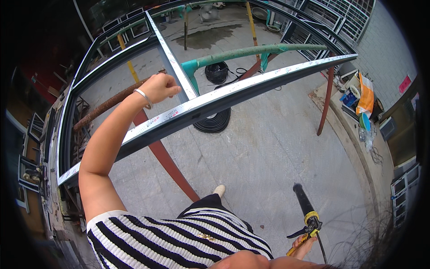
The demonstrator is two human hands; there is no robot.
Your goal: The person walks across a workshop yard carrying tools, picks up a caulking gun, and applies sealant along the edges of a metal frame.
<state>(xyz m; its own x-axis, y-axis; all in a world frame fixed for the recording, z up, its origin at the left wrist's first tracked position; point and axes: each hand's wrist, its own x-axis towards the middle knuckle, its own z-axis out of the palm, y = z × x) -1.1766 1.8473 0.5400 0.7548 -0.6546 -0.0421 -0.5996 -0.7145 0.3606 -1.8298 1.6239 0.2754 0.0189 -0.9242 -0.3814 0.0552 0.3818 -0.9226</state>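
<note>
My left hand [160,88], with a silver bangle at the wrist, is closed above a large metal window frame [251,84], close to where its crossbar meets the near rail. The fingers curl inward, and what they hold, if anything, is hidden. A white film with small print covers the top of the frame's bars. Down at my right side, my right hand [304,247] grips the yellow handle of a caulking gun [304,199]. Its black barrel points forward, away from me, over the floor. The gun is well apart from the frame.
Green-wrapped and rusty pipes, such as the green pipe [233,56], support the frame. A red-brown leg [168,168] slants down near me. Coiled black strip [212,123] lies on the floor beneath. Along the right wall are an orange-and-white bag [365,96] and clutter. A fan [208,13] stands far back.
</note>
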